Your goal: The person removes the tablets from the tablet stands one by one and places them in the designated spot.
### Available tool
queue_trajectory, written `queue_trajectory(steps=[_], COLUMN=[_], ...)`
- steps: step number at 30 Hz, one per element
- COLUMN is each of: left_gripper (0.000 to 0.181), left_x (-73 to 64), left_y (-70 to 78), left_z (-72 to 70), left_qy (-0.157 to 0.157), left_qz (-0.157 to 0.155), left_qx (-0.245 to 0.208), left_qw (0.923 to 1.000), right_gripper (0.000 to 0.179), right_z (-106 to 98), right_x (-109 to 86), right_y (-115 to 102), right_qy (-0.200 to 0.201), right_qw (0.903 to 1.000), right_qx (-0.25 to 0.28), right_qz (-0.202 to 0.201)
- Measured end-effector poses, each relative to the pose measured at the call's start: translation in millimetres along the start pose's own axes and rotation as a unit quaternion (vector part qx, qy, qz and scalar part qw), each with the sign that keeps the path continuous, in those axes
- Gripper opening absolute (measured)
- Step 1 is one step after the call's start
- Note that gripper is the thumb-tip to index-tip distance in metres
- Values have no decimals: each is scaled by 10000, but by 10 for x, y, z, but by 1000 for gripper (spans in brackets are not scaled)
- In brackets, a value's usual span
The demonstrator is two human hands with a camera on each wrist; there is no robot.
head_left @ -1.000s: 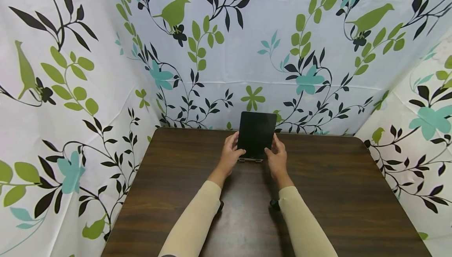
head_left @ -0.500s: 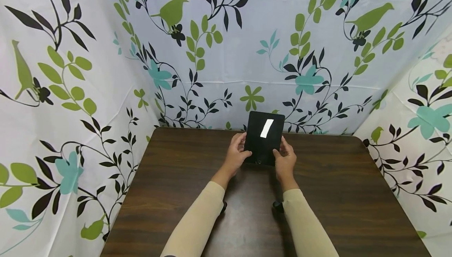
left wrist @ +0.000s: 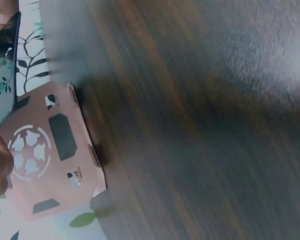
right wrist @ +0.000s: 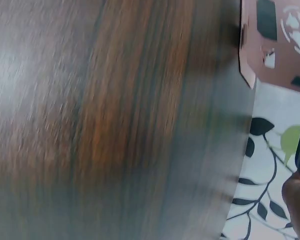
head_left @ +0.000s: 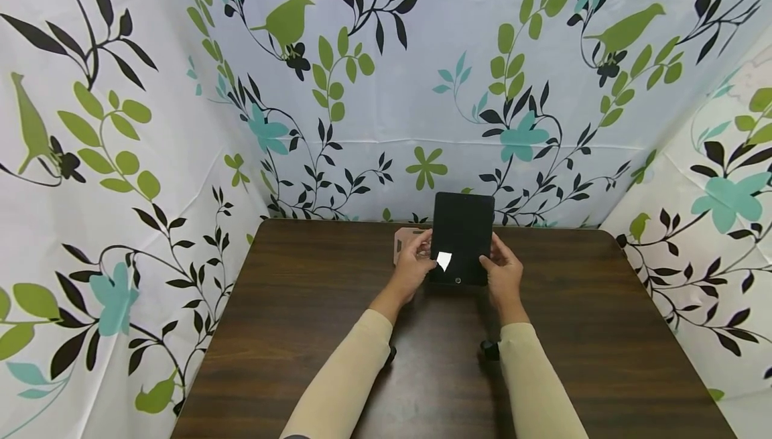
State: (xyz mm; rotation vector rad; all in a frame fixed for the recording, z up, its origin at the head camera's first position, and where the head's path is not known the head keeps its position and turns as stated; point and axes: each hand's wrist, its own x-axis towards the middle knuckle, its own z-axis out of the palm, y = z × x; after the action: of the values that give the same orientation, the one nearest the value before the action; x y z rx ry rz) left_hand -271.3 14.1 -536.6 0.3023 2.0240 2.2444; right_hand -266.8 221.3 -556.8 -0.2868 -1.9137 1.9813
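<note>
Both hands hold a black tablet (head_left: 462,234) upright and tilted back near the table's far edge. My left hand (head_left: 412,270) grips its left side, thumb on the front; my right hand (head_left: 505,275) grips the right side likewise. A rose-gold tablet stand (head_left: 410,231) is partly hidden behind the left hand and the tablet. The left wrist view shows this stand (left wrist: 45,192) with its round cut-out pattern and two front hooks, apart from the tablet (left wrist: 2,85). In the right wrist view, the stand (right wrist: 285,70) and my right thumb (right wrist: 297,200) show at the edge.
A dark wood-grain table (head_left: 301,305) with rounded far corners lies under the hands. White fabric (head_left: 392,90) with green, teal and black plant and bird prints hangs behind it and on both sides.
The tablet, in both hands, has moved rightward and away from the stand. Hooks showed under it at first; now the stand shows to its left. A bright reflection has slid down the screen.
</note>
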Motion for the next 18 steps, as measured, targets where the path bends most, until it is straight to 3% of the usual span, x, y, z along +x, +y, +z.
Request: queue_trajectory(steps=[7, 18], left_gripper=[66, 56], left_x=[13, 18], left_y=[-89, -232], left_z=[78, 276], left_qy=[72, 46], left_qz=[410, -8], left_qx=[-156, -376], left_qw=[9990, 9993], right_gripper=[63, 62], right_z=[-162, -406], right_x=[24, 42], right_y=[18, 64], right_qy=[-145, -135], right_qw=[9997, 9987], right_qx=[134, 194], right_qz=[111, 448])
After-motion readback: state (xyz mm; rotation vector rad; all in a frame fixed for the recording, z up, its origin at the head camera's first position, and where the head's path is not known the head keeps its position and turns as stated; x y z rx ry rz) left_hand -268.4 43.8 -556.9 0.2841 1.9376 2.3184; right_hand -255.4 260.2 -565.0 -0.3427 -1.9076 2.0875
